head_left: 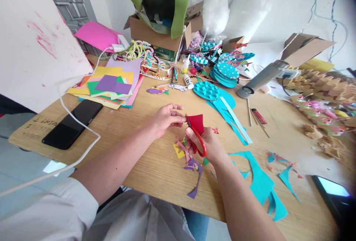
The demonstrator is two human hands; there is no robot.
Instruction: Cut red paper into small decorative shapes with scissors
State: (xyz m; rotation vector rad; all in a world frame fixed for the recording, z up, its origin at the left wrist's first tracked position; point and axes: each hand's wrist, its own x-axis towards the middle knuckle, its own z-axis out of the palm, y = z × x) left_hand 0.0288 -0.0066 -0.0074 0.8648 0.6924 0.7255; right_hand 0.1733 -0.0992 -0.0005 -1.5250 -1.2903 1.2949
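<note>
My right hand (207, 142) is closed round the red-handled scissors (200, 145), whose blades point up and away from me. A piece of red paper (196, 123) stands beside the blades, close to the fingers of both hands. My left hand (168, 119) is at the blade tips with its thumb and a finger pinched together; what lies between them is too small to make out. Under my hands lie purple paper scraps (196, 176), along with pink ones and a yellow scrap (178, 150).
Coloured paper sheets (111, 85) and a black phone (72, 124) lie at left, with a white cable (79, 120) crossing. Turquoise offcuts (263, 183) are at right. Behind stand glue bottles (188, 82), turquoise discs (224, 71), a metal flask (263, 78) and a cardboard box (155, 36).
</note>
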